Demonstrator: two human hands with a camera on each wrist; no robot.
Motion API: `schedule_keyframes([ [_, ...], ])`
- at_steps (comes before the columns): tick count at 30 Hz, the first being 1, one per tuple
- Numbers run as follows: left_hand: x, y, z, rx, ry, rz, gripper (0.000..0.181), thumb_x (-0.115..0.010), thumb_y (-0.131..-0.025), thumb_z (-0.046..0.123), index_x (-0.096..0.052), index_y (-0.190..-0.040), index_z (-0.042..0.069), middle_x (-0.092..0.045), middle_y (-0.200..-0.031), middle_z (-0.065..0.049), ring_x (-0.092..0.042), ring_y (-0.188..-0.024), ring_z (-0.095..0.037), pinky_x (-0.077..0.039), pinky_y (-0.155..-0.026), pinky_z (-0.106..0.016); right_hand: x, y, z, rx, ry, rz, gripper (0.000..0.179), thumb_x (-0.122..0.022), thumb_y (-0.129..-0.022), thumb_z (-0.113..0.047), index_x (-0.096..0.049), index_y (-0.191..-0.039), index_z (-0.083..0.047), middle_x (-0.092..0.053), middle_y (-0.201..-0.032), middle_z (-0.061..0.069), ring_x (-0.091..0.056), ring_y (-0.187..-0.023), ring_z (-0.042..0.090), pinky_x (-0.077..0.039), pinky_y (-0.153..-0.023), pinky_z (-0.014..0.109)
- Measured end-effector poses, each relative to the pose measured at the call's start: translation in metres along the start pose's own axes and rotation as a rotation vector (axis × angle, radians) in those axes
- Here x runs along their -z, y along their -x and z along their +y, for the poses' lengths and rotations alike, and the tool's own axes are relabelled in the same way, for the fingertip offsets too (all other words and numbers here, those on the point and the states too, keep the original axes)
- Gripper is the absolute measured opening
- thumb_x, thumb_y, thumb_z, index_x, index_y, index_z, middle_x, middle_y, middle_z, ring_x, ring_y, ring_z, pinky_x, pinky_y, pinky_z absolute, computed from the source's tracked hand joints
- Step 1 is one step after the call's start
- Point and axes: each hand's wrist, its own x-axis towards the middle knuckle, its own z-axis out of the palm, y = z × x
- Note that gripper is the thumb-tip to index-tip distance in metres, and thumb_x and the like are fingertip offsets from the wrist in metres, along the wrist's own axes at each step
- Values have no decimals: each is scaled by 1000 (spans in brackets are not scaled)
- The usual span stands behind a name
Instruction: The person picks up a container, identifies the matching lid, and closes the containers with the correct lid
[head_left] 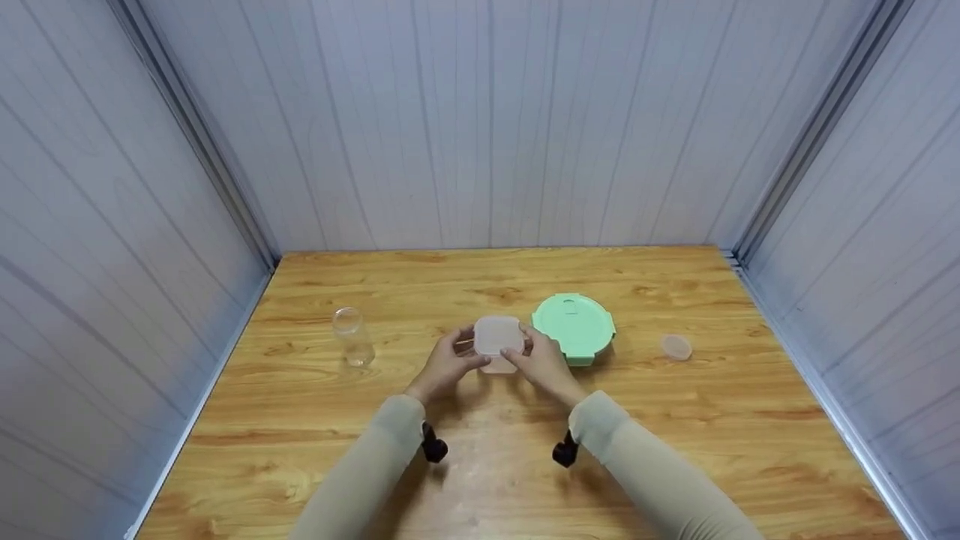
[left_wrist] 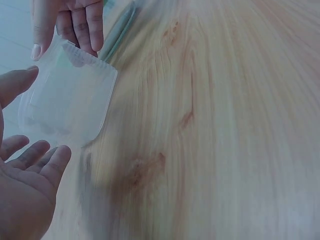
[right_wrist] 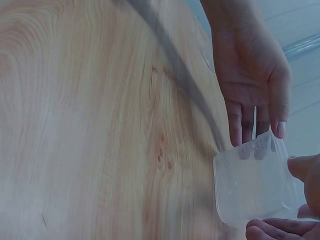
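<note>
Over the middle of the table, a small translucent square plastic box point(head_left: 498, 341) is tilted between my two hands. My left hand point(head_left: 448, 365) grips its left side, thumb at the near edge and fingers behind. From the right, my right hand point(head_left: 545, 365) holds the opposite side, its thumb over the top near the front corner. In the left wrist view the clear wall of the box point(left_wrist: 70, 100) faces the camera, with left fingertips point(left_wrist: 61, 157) at its lower corner. The right wrist view shows the box point(right_wrist: 252, 185) between both hands.
To the right of my hands stands a round container with a mint-green clip lid point(head_left: 574, 326). A small round translucent disc point(head_left: 676, 347) lies farther right. On the left is a clear glass point(head_left: 354, 339). Pale panel walls point(head_left: 465, 127) enclose the wooden table point(head_left: 487, 465) at the back and sides.
</note>
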Motion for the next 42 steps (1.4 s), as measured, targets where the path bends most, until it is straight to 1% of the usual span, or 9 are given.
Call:
schedule_keyframes([
  [2, 3, 4, 0, -2, -28, 3, 73, -79, -100, 13, -43, -161, -4, -51, -160, -26, -51, -149, -46, -47, -122, -53, -1, 0, 1, 0, -5, -2, 68, -78, -101, -25, -51, -155, 9, -71, -98, 10, -61, -86, 17, -54, -79, 36],
  [5, 7, 9, 0, -2, -55, 9, 68, -76, -102, 14, -45, -159, -4, -50, -160, -26, -49, -150, -48, -46, -122, -56, -2, -1, 1, -4, -16, -5, 69, -78, -101, -24, -51, -155, 9, -70, -97, 9, -59, -86, 17, -53, -79, 35],
  [11, 15, 20, 1, 7, -64, 10, 65, -74, -104, 18, -46, -158, -5, -49, -161, -28, -49, -150, -48, -47, -121, -58, -1, -1, 0, -1, -20, -4, 69, -79, -101, -23, -51, -154, 11, -75, -104, 15, -68, -94, 21, -59, -83, 41],
  [15, 22, 25, -2, 4, -72, 11, 64, -73, -105, 16, -45, -157, -8, -49, -160, -30, -49, -149, -49, -48, -121, -58, 1, 0, 0, -8, -31, -14, 69, -79, -101, -23, -50, -155, 11, -78, -107, 18, -72, -96, 23, -61, -83, 40],
  [18, 25, 28, -3, 5, -76, 14, 61, -72, -105, 13, -46, -156, -8, -51, -158, -30, -50, -148, -49, -47, -121, -58, 2, -1, -1, -21, -34, -22, 70, -78, -101, -23, -50, -156, 9, -77, -108, 18, -71, -96, 22, -60, -83, 39],
  [26, 28, 38, -5, -10, -119, 22, 49, -72, -104, 11, -55, -145, -10, -59, -148, -30, -57, -138, -47, -51, -116, -57, 2, -1, 0, -14, -16, -22, 69, -78, -101, -24, -51, -155, 10, -76, -113, 20, -73, -108, 30, -61, -95, 50],
  [30, 30, 43, -5, -10, -148, 12, 48, -73, -104, 14, -58, -143, -10, -61, -145, -29, -60, -135, -44, -52, -115, -55, 1, -2, 0, -4, -13, -18, 70, -78, -101, -24, -50, -154, 11, -75, -116, 21, -73, -111, 33, -61, -96, 51],
  [36, 37, 47, -4, -4, -176, 6, 49, -73, -105, 19, -59, -144, -7, -61, -146, -27, -60, -134, -42, -53, -114, -55, 1, -3, 0, -9, -6, -12, 71, -79, -101, -24, -49, -156, 10, -78, -118, 24, -78, -107, 33, -64, -91, 46],
  [42, 44, 50, -4, 4, -174, 52, 43, -74, -104, 12, -62, -140, -7, -65, -140, -26, -63, -130, -36, -53, -113, -55, 2, -3, 0, -31, -23, -16, 72, -79, -101, -25, -48, -158, 7, -79, -111, 19, -77, -100, 27, -63, -87, 42],
])
